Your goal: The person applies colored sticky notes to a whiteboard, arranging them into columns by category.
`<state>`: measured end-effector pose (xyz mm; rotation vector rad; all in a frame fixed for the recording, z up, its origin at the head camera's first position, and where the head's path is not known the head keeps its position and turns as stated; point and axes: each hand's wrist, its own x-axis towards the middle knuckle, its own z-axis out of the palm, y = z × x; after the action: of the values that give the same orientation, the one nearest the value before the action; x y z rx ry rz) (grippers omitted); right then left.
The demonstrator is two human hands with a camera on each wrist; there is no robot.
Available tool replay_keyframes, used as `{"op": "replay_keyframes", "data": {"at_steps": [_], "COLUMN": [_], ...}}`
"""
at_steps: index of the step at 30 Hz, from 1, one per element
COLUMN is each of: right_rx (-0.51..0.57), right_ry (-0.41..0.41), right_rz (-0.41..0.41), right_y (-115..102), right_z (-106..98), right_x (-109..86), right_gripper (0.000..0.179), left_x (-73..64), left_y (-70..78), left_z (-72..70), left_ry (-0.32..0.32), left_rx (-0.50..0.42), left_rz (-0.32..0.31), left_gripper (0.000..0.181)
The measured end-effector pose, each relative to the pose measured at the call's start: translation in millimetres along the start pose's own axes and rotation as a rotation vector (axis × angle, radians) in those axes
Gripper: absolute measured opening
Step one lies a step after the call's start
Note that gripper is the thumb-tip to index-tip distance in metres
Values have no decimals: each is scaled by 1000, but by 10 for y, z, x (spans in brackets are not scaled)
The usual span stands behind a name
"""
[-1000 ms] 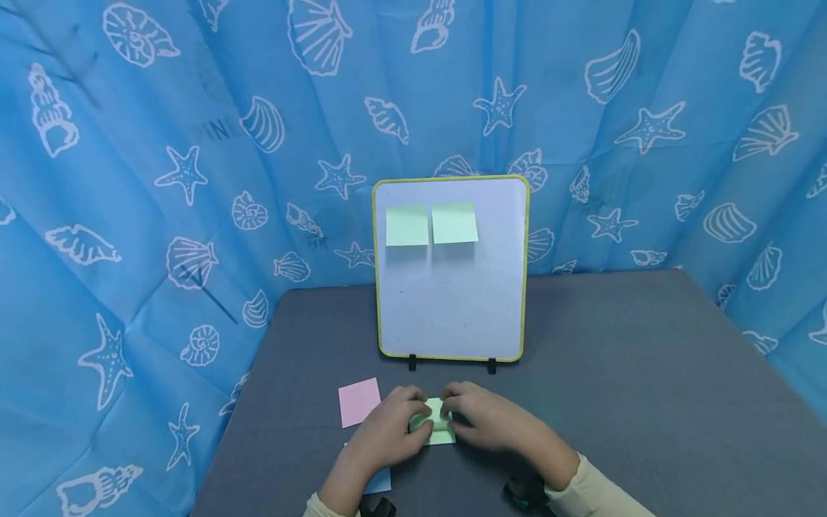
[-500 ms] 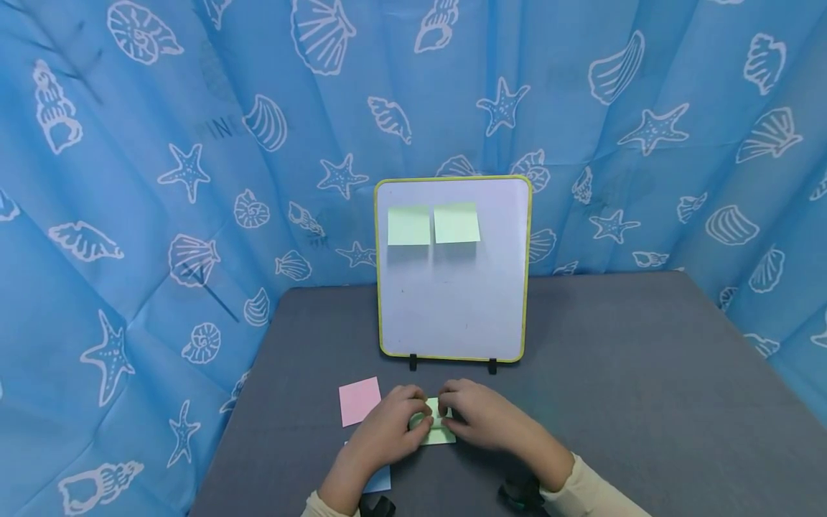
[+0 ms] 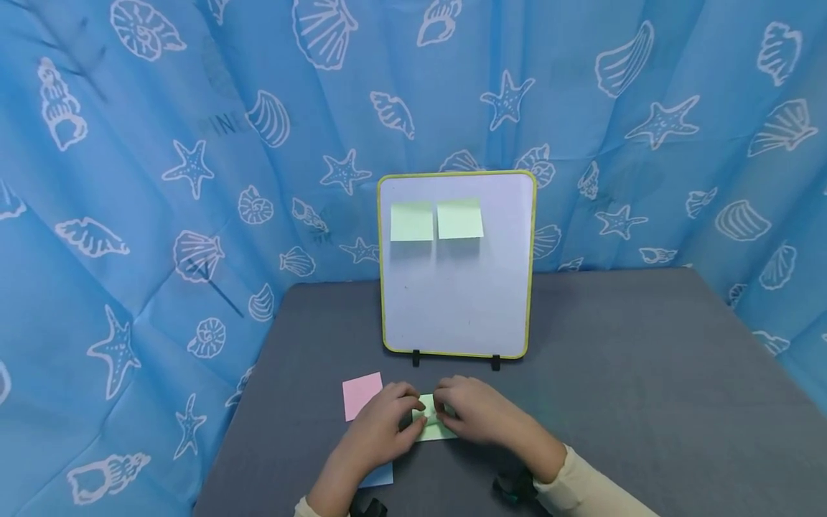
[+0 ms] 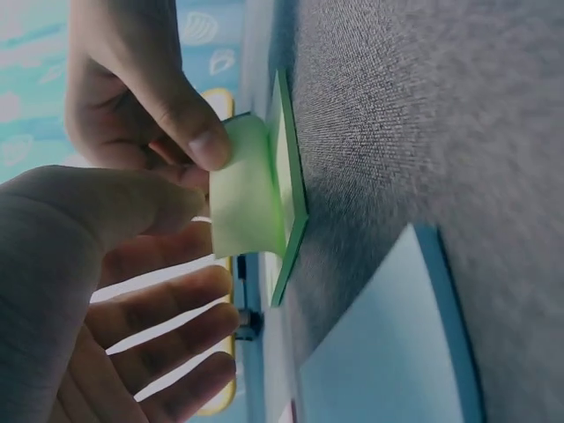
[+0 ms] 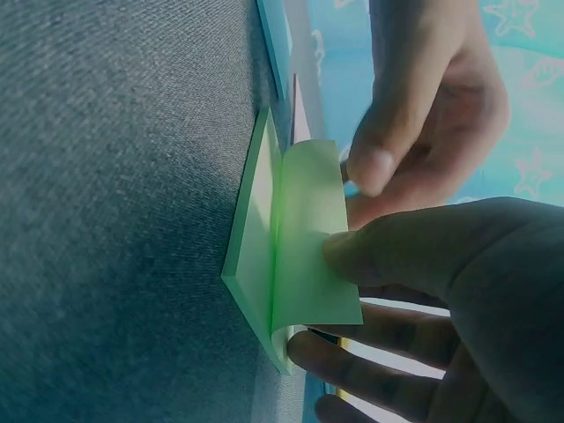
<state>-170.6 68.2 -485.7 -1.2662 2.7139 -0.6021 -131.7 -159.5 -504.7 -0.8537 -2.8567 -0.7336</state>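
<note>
A green sticky note [image 5: 308, 229] curls up from its pad [image 3: 434, 432], which lies on the grey table in front of the whiteboard. The note's lower edge still joins the pad. My right hand [image 3: 477, 411] pinches the raised sheet, thumb on its near face and fingers behind. Beside the sheet's free edge, my left hand [image 3: 381, 425] has its thumb very near the paper, its other fingers spread and fairly straight in the left wrist view. Whether the left fingertips touch the paper is hard to tell. A blue pad [image 4: 388, 352] lies partly hidden under the left forearm in the head view.
A pink sticky pad [image 3: 361, 395] lies left of the hands. Behind stands a whiteboard [image 3: 457, 301] with a yellow frame on black feet, bearing two green notes [image 3: 411, 221] side by side near its top. A blue shell-patterned curtain [image 3: 161, 287] hangs around the table.
My right hand has shifted slightly left along the raised green sheet. My left hand stays nearly in place beside it. The head view has tilted a little.
</note>
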Motion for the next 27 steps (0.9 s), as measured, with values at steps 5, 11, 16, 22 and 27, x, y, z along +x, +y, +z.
{"op": "replay_keyframes", "data": {"at_steps": [5,11,16,22,27], "right_rx": [-34,-47,-53,-51,-40], "right_ry": [3,25,36,67,85], "right_rz": [10,21,54,57,57], "right_y": [36,81,106,148,193], "right_z": [3,0,-8,-17,-27], "right_x": [31,40,34,4,-19], "right_gripper": [7,8,7,11,12], "left_x": [-126,-201,-189,-151,-131], "left_y": [25,104,114,110,109], "left_z": [-68,-79,1,85,130], "left_ry": [29,2,-5,-74,-99], "left_rx": [-9,-20,5,-13,-11], "left_rz": [24,7,41,15,-16], "left_gripper": [9,12,13,16,15]}}
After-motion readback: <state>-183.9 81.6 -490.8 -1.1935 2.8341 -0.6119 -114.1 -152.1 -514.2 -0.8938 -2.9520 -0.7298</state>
